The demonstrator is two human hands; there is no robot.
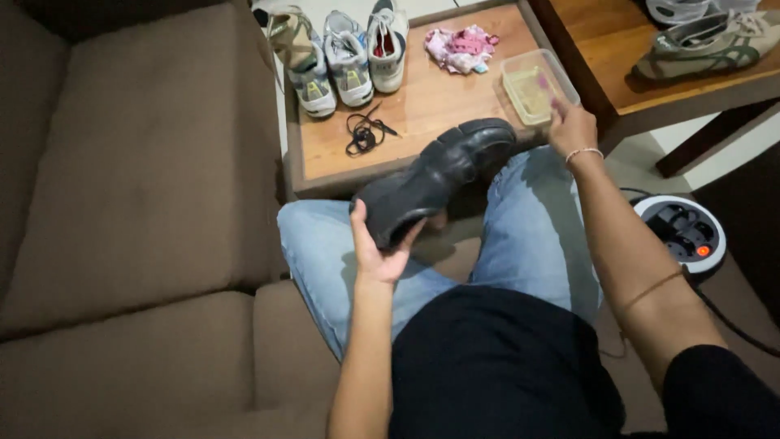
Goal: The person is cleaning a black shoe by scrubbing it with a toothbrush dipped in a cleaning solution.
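**Black shoe over lap, low table ahead**

Left hand (380, 248) grips black shoe (435, 177) by heel, above knees. Right hand (571, 126), fingers extended, touches clear plastic tub (536, 85) on wooden table (422, 114). Also there: three pale sneakers (349, 57), one black cord (366, 132), one pink cloth (461, 47). Brown sofa (138, 203) left.

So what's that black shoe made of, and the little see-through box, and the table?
The black shoe in the left hand looks like smooth leather or imitation leather, with a dull sheen. The box by the right hand seems to be clear plastic: you can see through its walls. The table looks like varnished wood, with visible grain.
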